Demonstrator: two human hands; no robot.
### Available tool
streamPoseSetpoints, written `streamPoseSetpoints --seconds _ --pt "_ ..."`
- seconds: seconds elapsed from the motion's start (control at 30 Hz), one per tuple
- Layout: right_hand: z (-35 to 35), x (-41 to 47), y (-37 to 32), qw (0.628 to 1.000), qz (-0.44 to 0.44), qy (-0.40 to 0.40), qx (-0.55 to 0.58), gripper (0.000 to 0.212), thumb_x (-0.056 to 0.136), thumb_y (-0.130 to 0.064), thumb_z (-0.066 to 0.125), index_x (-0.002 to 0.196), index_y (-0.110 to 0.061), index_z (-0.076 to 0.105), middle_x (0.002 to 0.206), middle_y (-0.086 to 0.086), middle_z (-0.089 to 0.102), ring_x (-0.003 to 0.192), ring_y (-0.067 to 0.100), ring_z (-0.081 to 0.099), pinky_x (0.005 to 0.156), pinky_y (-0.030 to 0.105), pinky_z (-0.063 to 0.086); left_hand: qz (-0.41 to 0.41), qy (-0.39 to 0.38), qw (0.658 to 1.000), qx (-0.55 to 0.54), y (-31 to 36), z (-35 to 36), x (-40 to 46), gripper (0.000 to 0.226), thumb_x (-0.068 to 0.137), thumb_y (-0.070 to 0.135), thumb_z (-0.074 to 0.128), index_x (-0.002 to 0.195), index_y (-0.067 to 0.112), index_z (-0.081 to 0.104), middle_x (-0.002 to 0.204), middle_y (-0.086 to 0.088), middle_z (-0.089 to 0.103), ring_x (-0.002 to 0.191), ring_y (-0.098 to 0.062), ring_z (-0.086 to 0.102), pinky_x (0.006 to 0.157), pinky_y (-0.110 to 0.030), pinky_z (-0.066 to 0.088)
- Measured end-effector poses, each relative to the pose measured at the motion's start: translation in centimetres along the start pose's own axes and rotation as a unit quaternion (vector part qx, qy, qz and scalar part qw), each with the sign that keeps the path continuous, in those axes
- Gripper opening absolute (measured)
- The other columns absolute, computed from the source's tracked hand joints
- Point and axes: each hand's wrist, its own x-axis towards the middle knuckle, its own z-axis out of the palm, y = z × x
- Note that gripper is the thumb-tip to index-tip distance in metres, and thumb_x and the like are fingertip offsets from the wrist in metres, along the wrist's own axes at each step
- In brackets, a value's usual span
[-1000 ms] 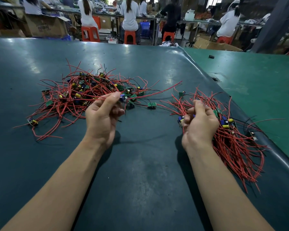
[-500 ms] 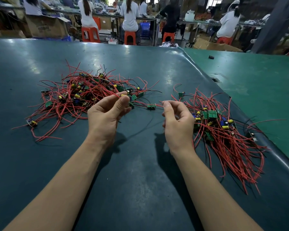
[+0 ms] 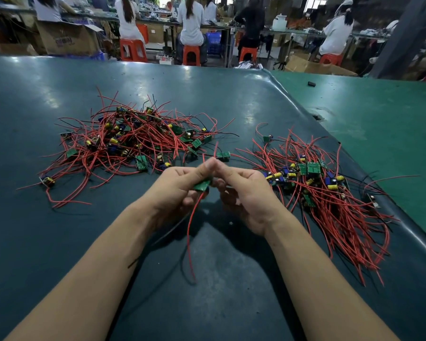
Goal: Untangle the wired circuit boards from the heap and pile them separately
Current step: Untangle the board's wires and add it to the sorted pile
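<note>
A tangled heap (image 3: 133, 139) of small green circuit boards with red and black wires lies at the left of the dark table. A combed-out pile (image 3: 330, 193) of the same boards lies at the right, its wires trailing toward me. Between them, my left hand (image 3: 175, 190) pinches one green board (image 3: 202, 185) lifted off the table; its red wire (image 3: 190, 237) hangs down toward me. My right hand (image 3: 246, 190) meets the left at the fingertips and grips the same board from the right. One loose board (image 3: 223, 156) lies just beyond my fingers.
The dark table (image 3: 59, 242) ends at a raised right edge (image 3: 403, 232), beyond which lies a green table (image 3: 379, 119) with a small black object (image 3: 311, 83). People sit on orange stools (image 3: 133, 50) at benches behind the far edge.
Both hands have come together at the middle. My left hand has pulled a board out of the heap and lifted it; my right hand left the right pile and took hold of that board.
</note>
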Motion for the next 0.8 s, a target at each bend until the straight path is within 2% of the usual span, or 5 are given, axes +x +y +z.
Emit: streamPoseSetpoints --seconds 0.13,0.2,0.27,0.47,0.8 --pt "-0.4 -0.2 0.2 0.999 0.022 -0.023 0.021 0.016 0.085 -0.022 0.068 0.082 -0.007 0.072 0.052 -0.005 0.051 0.040 0.004 0.033 0.040 0.015 0.024 0.024 -0.018 0.998 0.048 -0.5 0.0 0.1 0.046 0.072 0.049 0.065 0.066 0.004 0.073 0.041 -0.003 0.040 0.030 -0.008 0.029 0.035 -0.014 0.023" --pt "-0.3 -0.4 0.1 0.998 0.042 -0.047 0.024 0.026 0.081 -0.026 0.069 0.094 -0.003 0.073 0.052 -0.007 0.052 0.040 0.003 0.038 0.039 0.015 0.026 0.033 -0.052 0.997 0.034 -0.7 0.1 0.0 0.043 0.072 0.048 0.068 0.070 0.006 0.076 0.062 -0.023 0.061 0.051 -0.022 0.050 0.053 -0.023 0.039" --pt "-0.2 -0.4 0.0 0.998 0.036 -0.049 0.021 0.030 0.071 -0.031 0.071 0.090 -0.009 0.077 0.055 -0.004 0.052 0.042 0.003 0.040 0.037 0.014 0.027 0.030 -0.061 0.996 0.049 -0.9 0.1 -0.1 0.044 0.071 0.050 0.072 0.072 0.006 0.076 0.082 -0.044 0.055 0.074 -0.033 0.045 0.068 -0.039 0.031" --pt "-0.6 0.1 -0.5 0.997 -0.029 0.047 0.055 0.018 0.089 -0.022 0.067 0.079 -0.012 0.078 0.049 -0.005 0.035 0.041 0.007 0.026 0.038 0.016 0.022 0.042 -0.077 0.994 0.067 -0.8 0.0 0.1 0.032 0.068 0.042 0.080 0.061 0.013 0.069 0.047 -0.001 0.039 0.037 -0.012 0.029 0.040 -0.018 0.017" --pt "-1.1 0.9 -0.5 0.958 -0.121 0.229 0.124 0.011 0.091 -0.009 0.067 0.082 -0.002 0.070 0.054 0.000 0.026 0.040 0.007 0.020 0.037 0.015 0.018 0.025 -0.182 0.982 0.034 -1.0 0.1 -0.5 0.024 0.081 0.017 0.064 0.059 0.014 0.054 0.052 0.002 0.054 0.039 -0.007 0.037 0.039 -0.017 0.024"
